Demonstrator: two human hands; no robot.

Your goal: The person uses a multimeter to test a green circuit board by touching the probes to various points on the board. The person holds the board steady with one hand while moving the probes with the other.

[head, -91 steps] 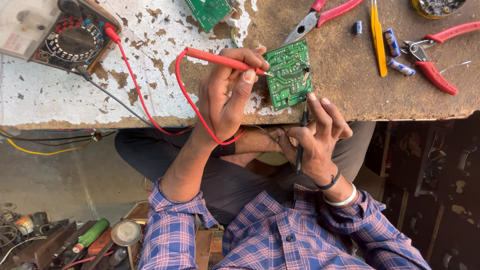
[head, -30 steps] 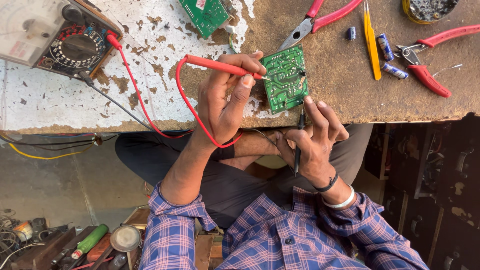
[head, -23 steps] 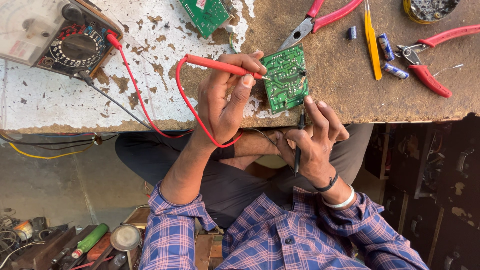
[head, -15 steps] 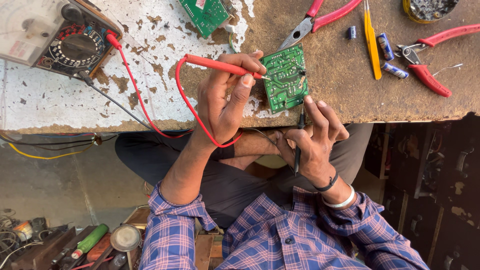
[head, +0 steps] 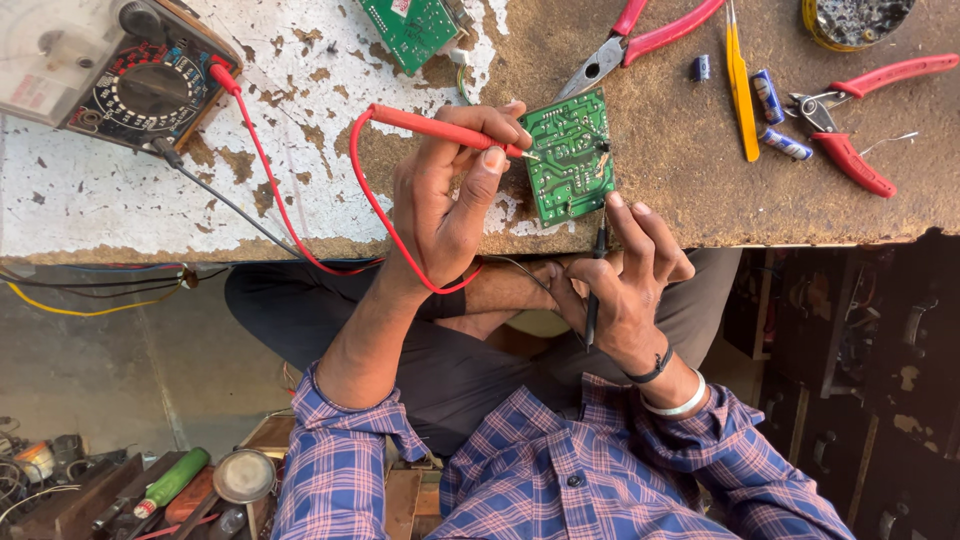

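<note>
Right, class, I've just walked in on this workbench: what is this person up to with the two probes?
The person is probing a green circuit board lying near the bench edge. The left hand holds the red probe with its tip on the board; the right hand holds the black probe up against the board's lower edge. The red lead runs to an analogue multimeter at far left. Red-handled pliers, yellow tweezers and small capacitors lie untouched beyond.
</note>
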